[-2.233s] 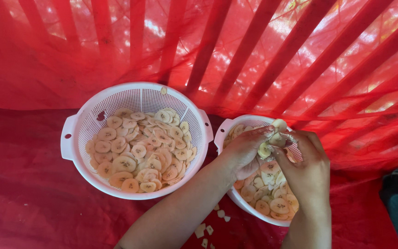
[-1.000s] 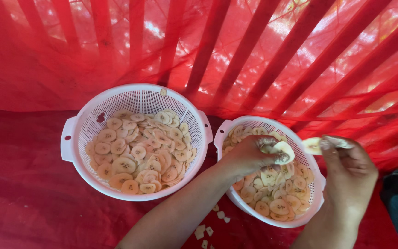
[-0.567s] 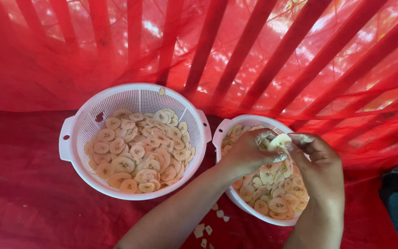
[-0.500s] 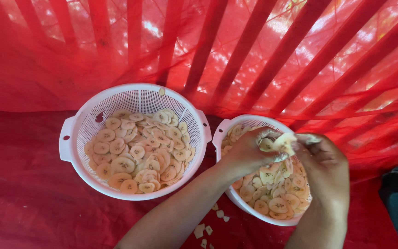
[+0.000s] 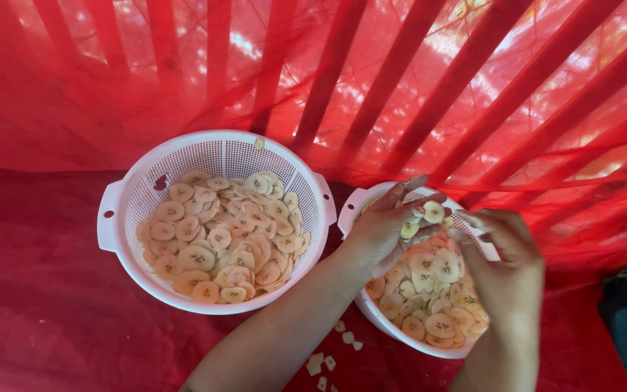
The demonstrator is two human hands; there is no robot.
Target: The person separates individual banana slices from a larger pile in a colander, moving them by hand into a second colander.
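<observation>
I see banana slices [image 5: 429, 279] piled in the smaller white colander [image 5: 358, 202], at about 4 o'clock in the frame. My left hand [image 5: 386, 225] sits over the colander's 10 o'clock edge, fingers spread, a couple of slices stuck against the fingers; not a closed grip. My right hand [image 5: 506, 261] hangs over the 3 o'clock rim, fingers loosely curled; can't tell if it pinches anything. Larger white colander [image 5: 114, 210] at 9 o'clock of the small one, just beside it, also full of slices. Both stand on red cloth [image 5: 38, 305]. Small slice scraps [image 5: 328, 356] lie at 6 o'clock. Red netting [image 5: 400, 80] covers the 12 o'clock side.
</observation>
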